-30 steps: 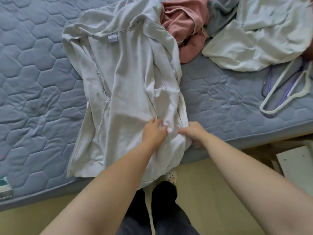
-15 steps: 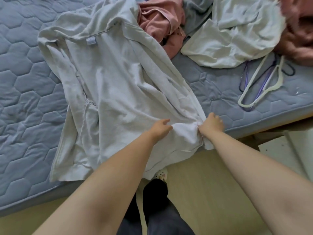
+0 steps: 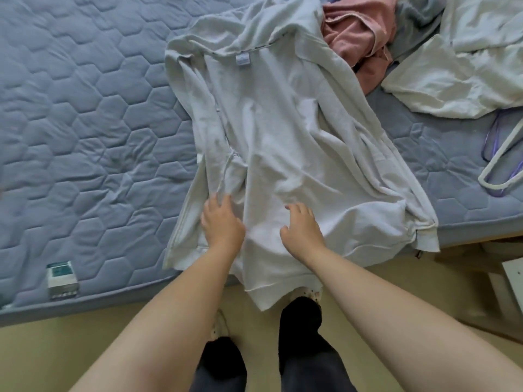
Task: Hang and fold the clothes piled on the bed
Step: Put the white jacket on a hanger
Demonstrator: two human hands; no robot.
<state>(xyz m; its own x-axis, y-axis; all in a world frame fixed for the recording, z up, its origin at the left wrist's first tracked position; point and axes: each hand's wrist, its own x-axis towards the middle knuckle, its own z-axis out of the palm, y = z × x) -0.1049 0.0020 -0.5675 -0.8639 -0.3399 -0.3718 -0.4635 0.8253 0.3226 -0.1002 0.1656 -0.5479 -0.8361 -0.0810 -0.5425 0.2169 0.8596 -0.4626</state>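
From the head camera, looking down over the person's arms, a pale grey hoodie [image 3: 283, 142] lies spread flat on the bed [image 3: 85, 123], its hood bunched at the far end and a small white label showing at the neck. Its near hem hangs over the edge of the mattress toward the floor, and the right sleeve runs diagonally out to a cuff near the bed's edge. The fabric is creased, with a fold running down its left side.

The left hand [image 3: 222, 223] rests on the lower left part of the hoodie, fingers [image 3: 215, 200] relaxed and slightly spread, holding nothing. The right hand [image 3: 301, 229] lies just beside it on the lower middle of the cloth, fingers loosely bent and flat against the fabric, gripping nothing.

At the far side, touching the hood, sits a crumpled pink garment [image 3: 359, 38]. Right of it lies a grey-blue garment [image 3: 416, 21], and a white garment [image 3: 458, 72] is heaped toward the right edge. A white hanger [image 3: 501, 162] and a purple hanger [image 3: 491, 131] lie together on the quilt beneath that white heap, apart from the hoodie's cuff. A small box [image 3: 60, 275] sits near the bed's front edge, well left of the hoodie. The person's dark trouser legs and feet stand on the yellowish floor [image 3: 56, 355] under the hanging hem.
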